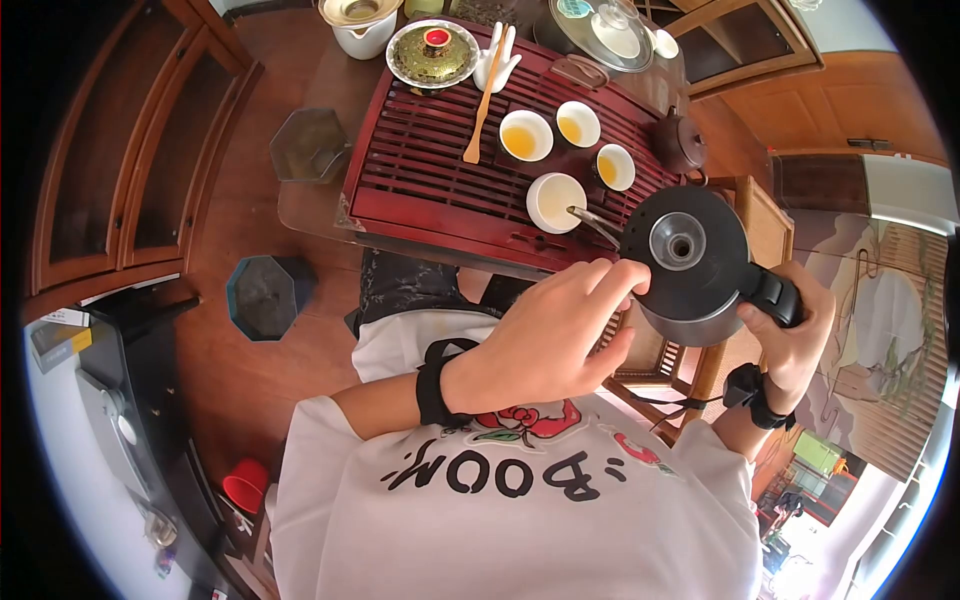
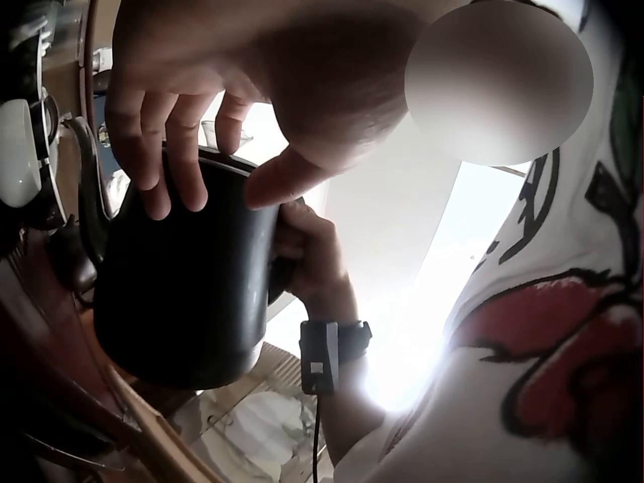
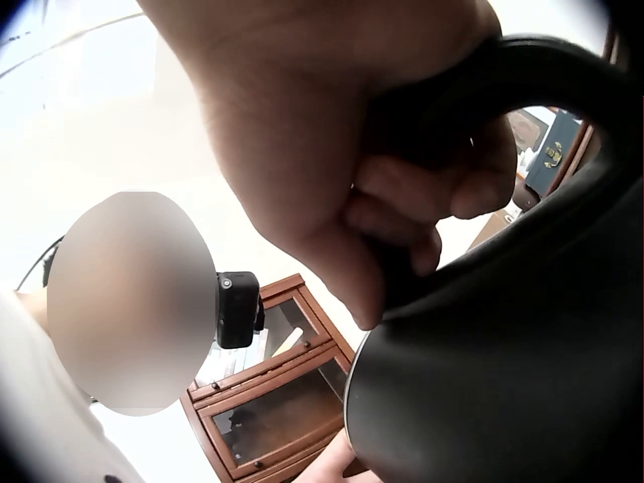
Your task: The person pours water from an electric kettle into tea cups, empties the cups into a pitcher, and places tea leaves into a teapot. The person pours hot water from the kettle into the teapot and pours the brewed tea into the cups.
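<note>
Kettle [image 1: 690, 280] held aloft beside slatted tray [image 1: 400, 185], right hand [image 1: 795, 330] with fingers curled round handle [image 1: 775, 296]; spout [image 1: 598, 224] angling forward-left, tip over nearest white cup [image 1: 545, 203]; left hand [image 1: 545, 335] nearer spout, fingers loose, contact unclear.

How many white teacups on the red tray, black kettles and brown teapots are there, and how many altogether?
White teacups: 4
Black kettle: 1
Brown teapot: 1
Total: 6
</note>
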A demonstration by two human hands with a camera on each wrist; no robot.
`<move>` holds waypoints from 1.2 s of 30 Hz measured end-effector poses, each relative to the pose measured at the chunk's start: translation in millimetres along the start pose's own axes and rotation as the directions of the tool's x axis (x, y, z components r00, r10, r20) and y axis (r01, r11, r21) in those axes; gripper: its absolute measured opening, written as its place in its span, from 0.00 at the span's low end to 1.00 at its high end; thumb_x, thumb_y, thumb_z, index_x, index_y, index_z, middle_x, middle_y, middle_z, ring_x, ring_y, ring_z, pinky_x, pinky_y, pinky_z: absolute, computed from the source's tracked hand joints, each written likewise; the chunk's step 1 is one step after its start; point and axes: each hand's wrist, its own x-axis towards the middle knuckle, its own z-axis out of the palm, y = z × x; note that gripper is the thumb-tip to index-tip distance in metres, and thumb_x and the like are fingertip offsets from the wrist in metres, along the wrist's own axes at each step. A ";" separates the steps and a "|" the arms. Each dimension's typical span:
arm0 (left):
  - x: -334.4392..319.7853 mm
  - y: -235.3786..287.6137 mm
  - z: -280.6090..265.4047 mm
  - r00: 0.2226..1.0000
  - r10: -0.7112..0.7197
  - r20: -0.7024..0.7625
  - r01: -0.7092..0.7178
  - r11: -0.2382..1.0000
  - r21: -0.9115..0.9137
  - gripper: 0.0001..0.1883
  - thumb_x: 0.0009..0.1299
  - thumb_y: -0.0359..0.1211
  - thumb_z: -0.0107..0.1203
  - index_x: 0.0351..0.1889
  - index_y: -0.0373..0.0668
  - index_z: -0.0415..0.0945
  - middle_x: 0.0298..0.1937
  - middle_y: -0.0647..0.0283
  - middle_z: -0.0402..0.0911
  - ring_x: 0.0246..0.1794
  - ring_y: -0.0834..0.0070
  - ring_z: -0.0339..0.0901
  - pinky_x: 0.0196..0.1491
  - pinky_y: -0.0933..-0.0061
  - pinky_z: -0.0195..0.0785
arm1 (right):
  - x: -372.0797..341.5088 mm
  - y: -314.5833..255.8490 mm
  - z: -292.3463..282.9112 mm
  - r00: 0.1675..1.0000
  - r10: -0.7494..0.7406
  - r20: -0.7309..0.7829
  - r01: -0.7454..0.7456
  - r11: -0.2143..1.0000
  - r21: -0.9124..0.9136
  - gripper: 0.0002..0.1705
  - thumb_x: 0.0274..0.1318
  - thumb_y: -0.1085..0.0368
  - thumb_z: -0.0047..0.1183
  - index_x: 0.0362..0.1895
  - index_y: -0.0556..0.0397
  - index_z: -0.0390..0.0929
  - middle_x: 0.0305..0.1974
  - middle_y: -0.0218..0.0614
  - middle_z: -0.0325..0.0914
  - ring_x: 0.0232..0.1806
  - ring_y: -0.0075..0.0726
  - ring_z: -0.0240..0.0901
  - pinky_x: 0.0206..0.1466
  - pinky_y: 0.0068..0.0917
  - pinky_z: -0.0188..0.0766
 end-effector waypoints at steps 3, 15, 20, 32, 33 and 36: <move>-0.7 -2.2 3.4 1.000 -0.010 0.010 0.010 1.000 -0.005 0.24 0.67 0.26 0.65 0.60 0.38 0.68 0.46 0.54 0.81 0.48 0.59 0.84 0.50 0.61 0.77 | -0.3 -2.0 0.2 0.999 -0.028 0.021 0.029 0.998 -0.055 0.19 0.34 0.67 0.75 0.33 0.61 0.82 0.22 0.35 0.75 0.24 0.25 0.69 0.31 0.25 0.67; 0.5 -2.7 4.8 0.997 -0.038 0.070 0.040 0.999 -0.025 0.23 0.68 0.27 0.64 0.58 0.38 0.67 0.45 0.53 0.81 0.48 0.57 0.83 0.51 0.59 0.76 | -0.9 -3.4 -2.1 0.994 -0.103 0.038 0.108 0.978 -0.178 0.20 0.32 0.66 0.75 0.32 0.61 0.82 0.21 0.39 0.74 0.22 0.34 0.69 0.31 0.28 0.68; 0.6 -3.7 6.2 0.999 -0.004 0.045 0.006 0.999 -0.046 0.22 0.68 0.26 0.64 0.58 0.38 0.68 0.45 0.54 0.82 0.49 0.57 0.84 0.52 0.60 0.77 | -5.7 14.0 -3.1 0.999 -0.046 0.016 0.047 0.995 -0.085 0.20 0.33 0.64 0.74 0.32 0.61 0.82 0.21 0.35 0.74 0.23 0.27 0.69 0.30 0.26 0.66; -2.7 -23.6 -24.0 0.986 -0.070 -0.151 0.074 0.997 0.020 0.18 0.66 0.23 0.63 0.54 0.39 0.75 0.46 0.60 0.83 0.46 0.69 0.84 0.47 0.71 0.73 | -26.1 140.1 -9.2 0.826 0.142 -0.546 0.194 0.837 0.511 0.32 0.55 0.59 0.70 0.59 0.67 0.77 0.40 0.36 0.80 0.29 0.20 0.64 0.38 0.17 0.63; -3.4 -25.2 -26.6 0.978 -0.094 -0.187 0.104 0.993 0.047 0.18 0.66 0.23 0.63 0.54 0.39 0.75 0.47 0.60 0.83 0.46 0.69 0.84 0.47 0.71 0.73 | -22.5 148.8 -14.1 0.827 0.118 -0.550 0.236 0.815 0.529 0.30 0.60 0.58 0.66 0.58 0.69 0.77 0.40 0.36 0.76 0.26 0.17 0.60 0.33 0.16 0.57; -7.8 -33.4 -31.6 0.953 -0.166 -0.253 0.203 0.971 0.127 0.22 0.66 0.22 0.64 0.58 0.38 0.73 0.54 0.58 0.80 0.49 0.67 0.82 0.48 0.69 0.73 | 9.5 151.5 -26.7 0.736 0.289 -0.613 0.369 0.588 0.720 0.12 0.64 0.67 0.63 0.46 0.63 0.79 0.26 0.24 0.66 0.22 0.17 0.53 0.30 0.17 0.53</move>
